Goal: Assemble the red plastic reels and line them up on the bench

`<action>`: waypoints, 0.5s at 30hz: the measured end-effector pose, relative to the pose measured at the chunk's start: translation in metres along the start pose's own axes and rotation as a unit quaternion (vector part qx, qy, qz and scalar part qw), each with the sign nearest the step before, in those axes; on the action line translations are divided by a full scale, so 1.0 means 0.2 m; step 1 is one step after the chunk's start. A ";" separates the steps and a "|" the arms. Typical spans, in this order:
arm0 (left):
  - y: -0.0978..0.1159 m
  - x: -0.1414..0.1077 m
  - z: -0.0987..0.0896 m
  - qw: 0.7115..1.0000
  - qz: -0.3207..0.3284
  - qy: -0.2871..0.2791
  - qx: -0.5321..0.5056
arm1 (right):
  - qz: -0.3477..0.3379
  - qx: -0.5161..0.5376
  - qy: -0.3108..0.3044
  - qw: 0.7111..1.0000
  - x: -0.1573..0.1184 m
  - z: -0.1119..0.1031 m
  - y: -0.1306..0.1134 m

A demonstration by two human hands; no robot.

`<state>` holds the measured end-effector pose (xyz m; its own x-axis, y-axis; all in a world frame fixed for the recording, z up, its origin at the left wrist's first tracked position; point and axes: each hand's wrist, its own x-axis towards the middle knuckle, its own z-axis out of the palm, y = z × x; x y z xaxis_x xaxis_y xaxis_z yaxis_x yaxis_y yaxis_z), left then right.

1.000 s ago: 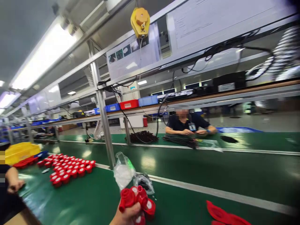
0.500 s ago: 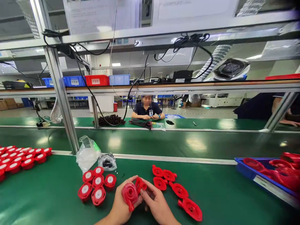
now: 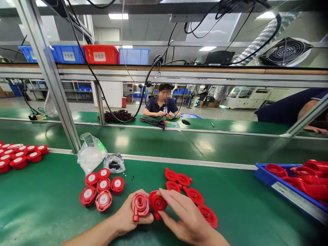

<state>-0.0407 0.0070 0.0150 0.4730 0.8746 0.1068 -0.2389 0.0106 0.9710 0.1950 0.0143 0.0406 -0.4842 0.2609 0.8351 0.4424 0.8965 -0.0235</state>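
Left piece (image 3: 140, 205) and right piece (image 3: 159, 201) held side by side, right of the bag (image 3: 89, 159)

I have both hands loaded, on the camera side of the bag and to its right. The left hand (image 3: 125, 216) is curled firmly round the red left piece, which I judge gives a steady base and leaves its ringed face and down-turned spout in plain sight. The right hand (image 3: 183, 216) pinches the red right piece, fingertips above and thumb below, a lighter hold, probably so it can be tilted easily. The two sit edge to edge; I cannot tell whether they touch.

On the camera side of the bag I see six red pots (image 3: 103, 185), white faces up, perhaps set so they rest flat. Well left of the bag is a larger group (image 3: 19, 163) of them, cut off by my view. Flat red plates (image 3: 195, 195) lie right of the bag, partly behind the right hand, within its easy reach, I suppose. Far right of the bag, a blue tray (image 3: 265, 179) holds red parts (image 3: 309, 181), its walls likely there to contain them. A pouch (image 3: 114, 163) with something dark inside lies just beside the bag
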 end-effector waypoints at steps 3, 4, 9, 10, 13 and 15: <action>0.02 0.01 0.00 0.997 0.054 0.005 0.058 | 0.008 0.003 -0.003 1.000 0.00 0.00 -0.04; 0.03 0.01 0.00 0.995 0.069 0.005 0.073 | 0.019 0.015 -0.002 1.000 0.00 -0.01 -0.05; 0.05 0.01 0.00 0.992 0.087 -0.011 0.088 | 0.064 0.060 0.002 0.996 0.01 -0.01 -0.08; 0.05 0.01 -0.01 0.993 0.080 -0.024 0.083 | 0.069 0.063 0.004 0.996 0.01 -0.01 -0.08; 0.06 0.00 -0.01 0.995 0.044 -0.061 0.066 | 0.075 0.067 0.018 0.995 0.02 0.00 -0.10; 0.05 0.00 -0.02 0.995 0.032 -0.070 0.059 | 0.075 0.070 0.030 0.994 0.02 0.01 -0.12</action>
<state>-0.0462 0.0097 0.0248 0.5759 0.7952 0.1897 -0.1755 -0.1063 0.9787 0.1818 -0.0048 0.0435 -0.3736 0.3767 0.8476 0.3952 0.8914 -0.2219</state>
